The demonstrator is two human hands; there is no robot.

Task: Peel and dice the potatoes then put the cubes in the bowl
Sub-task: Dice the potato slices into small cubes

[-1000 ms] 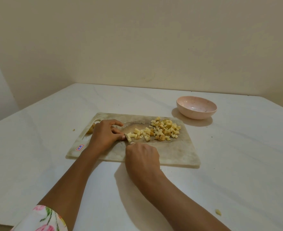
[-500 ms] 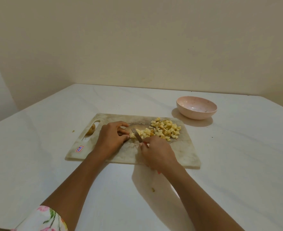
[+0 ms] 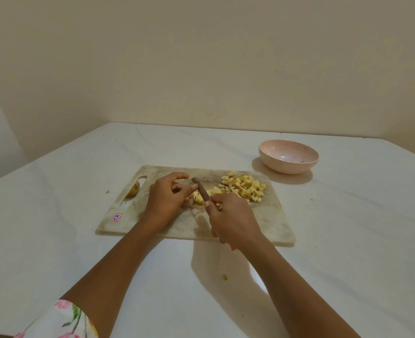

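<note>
At frame centre a knife [image 3: 200, 189] is gripped by the right hand [image 3: 233, 218]; potato strips [image 3: 198, 200] are held under the curled left hand [image 3: 167, 199]. Diced cubes [image 3: 243, 187] are heaped toward the upper-right edge of the cutting board [image 3: 272, 226], the bowl [image 3: 288, 159] set apart beyond.

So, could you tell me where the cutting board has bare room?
The cutting board is free at its right end, past the cubes, and around the sticker. Crowded: the middle, where left hand, right hand and knife meet.

White table [image 3: 348, 240], beige wall [image 3: 201, 57], small yellowish scrap [image 3: 225, 277] on table
</note>
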